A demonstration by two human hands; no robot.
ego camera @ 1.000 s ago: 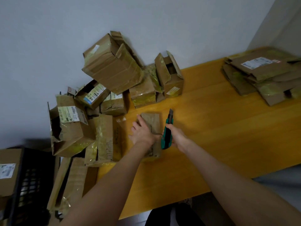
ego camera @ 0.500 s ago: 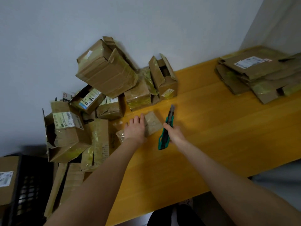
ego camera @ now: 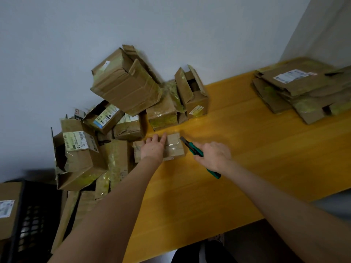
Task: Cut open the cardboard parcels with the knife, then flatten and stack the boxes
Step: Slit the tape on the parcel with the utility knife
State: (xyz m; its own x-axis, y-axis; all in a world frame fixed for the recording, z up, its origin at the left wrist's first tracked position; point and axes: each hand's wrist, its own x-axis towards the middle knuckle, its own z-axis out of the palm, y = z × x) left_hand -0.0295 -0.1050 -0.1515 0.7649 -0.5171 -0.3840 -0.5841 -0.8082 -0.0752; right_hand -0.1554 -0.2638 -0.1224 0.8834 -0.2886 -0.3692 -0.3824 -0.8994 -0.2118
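Observation:
A small taped cardboard parcel (ego camera: 175,147) lies flat on the yellow wooden table (ego camera: 247,149). My left hand (ego camera: 153,148) presses down on its left half with the fingers spread. My right hand (ego camera: 215,156) grips a green utility knife (ego camera: 195,151), whose blade tip touches the parcel's right edge. A heap of opened and taped boxes (ego camera: 123,86) is piled against the wall at the left. Flattened boxes (ego camera: 296,88) are stacked at the table's far right.
A black plastic crate (ego camera: 32,217) with a labelled box (ego camera: 7,207) stands at the lower left. Flat cardboard pieces (ego camera: 81,204) lean beside the table's left end. The white wall runs behind everything, and the table's near edge crosses the lower right.
The parcel has been turned to lie sideways under my left hand. My right hand has swung the knife from pointing away to pointing left at the parcel's right edge.

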